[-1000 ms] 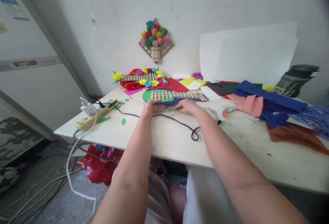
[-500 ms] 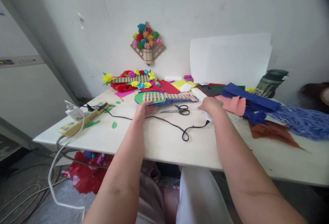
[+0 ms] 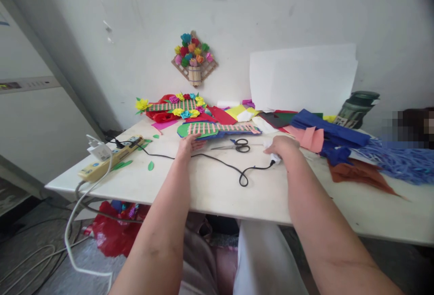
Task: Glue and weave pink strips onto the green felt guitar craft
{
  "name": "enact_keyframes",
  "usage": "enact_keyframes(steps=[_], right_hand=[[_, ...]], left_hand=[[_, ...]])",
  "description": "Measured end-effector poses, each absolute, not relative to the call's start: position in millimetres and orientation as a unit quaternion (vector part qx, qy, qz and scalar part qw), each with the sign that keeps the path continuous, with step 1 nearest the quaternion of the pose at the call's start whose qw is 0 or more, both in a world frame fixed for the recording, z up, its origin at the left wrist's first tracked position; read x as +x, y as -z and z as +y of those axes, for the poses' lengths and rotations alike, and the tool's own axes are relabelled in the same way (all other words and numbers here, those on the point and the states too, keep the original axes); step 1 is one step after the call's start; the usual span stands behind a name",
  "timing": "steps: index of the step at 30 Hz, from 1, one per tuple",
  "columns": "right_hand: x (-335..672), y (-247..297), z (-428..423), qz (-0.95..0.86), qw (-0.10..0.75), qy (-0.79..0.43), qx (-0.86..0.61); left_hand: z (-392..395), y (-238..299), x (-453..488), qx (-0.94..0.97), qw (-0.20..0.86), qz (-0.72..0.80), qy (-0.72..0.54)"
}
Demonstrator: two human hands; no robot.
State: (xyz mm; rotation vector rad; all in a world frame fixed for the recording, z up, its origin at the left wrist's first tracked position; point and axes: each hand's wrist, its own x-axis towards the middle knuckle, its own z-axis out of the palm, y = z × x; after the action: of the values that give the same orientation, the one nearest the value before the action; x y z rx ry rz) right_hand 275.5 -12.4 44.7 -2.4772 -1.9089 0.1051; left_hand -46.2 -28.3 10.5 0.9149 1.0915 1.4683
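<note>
A guitar-shaped craft piece (image 3: 203, 128), green and blue with a pink lattice on top, lies flat on the white table. My left hand (image 3: 192, 143) rests at its near edge, thumb against the green part and fingers stretched along the side. Farther right, my right hand (image 3: 282, 147) closes around a small white glue gun (image 3: 276, 158), mostly hidden by the fingers. A black cord (image 3: 224, 161) runs from it across the table. Between my hands lie black-handled scissors (image 3: 241, 145).
A yellow power strip (image 3: 111, 157) with plugs sits left, beside green paper leaves (image 3: 151, 165). Behind is a flower-trimmed guitar craft (image 3: 172, 105). Coloured paper (image 3: 230, 114), blue crepe (image 3: 328, 128), brown paper (image 3: 362, 174) and a dark bottle (image 3: 359, 109) line the back and right.
My right hand has shifted slightly right and now wraps the white glue gun, more of which shows. My left hand and the craft piece stay in place.
</note>
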Motion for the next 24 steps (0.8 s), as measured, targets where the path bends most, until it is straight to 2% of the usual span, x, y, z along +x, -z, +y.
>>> enact_keyframes(steps=[4,10,17,20,24], right_hand=[[268.7,-50.8,-21.3,-0.592,-0.031,-0.051,-0.803],[264.4,-50.4,-29.8,-0.613,0.033,0.018,-0.789],[270.4,-64.8,-40.4,-0.629,0.062,0.009,-0.775],[273.9,-67.9,-40.2,-0.628,0.125,0.020,-0.768],[267.5,-69.0,-34.6,-0.591,0.309,-0.032,-0.745]], left_hand=[[-28.2,-10.4,-45.9,0.380,0.522,0.460,-0.609],[-28.0,-10.3,-46.2,0.379,0.521,0.458,-0.612],[-27.7,-11.3,-47.7,0.385,0.518,0.449,-0.618],[-28.0,-11.5,-47.8,0.385,0.519,0.447,-0.619],[-28.8,-12.0,-47.4,0.381,0.518,0.447,-0.622]])
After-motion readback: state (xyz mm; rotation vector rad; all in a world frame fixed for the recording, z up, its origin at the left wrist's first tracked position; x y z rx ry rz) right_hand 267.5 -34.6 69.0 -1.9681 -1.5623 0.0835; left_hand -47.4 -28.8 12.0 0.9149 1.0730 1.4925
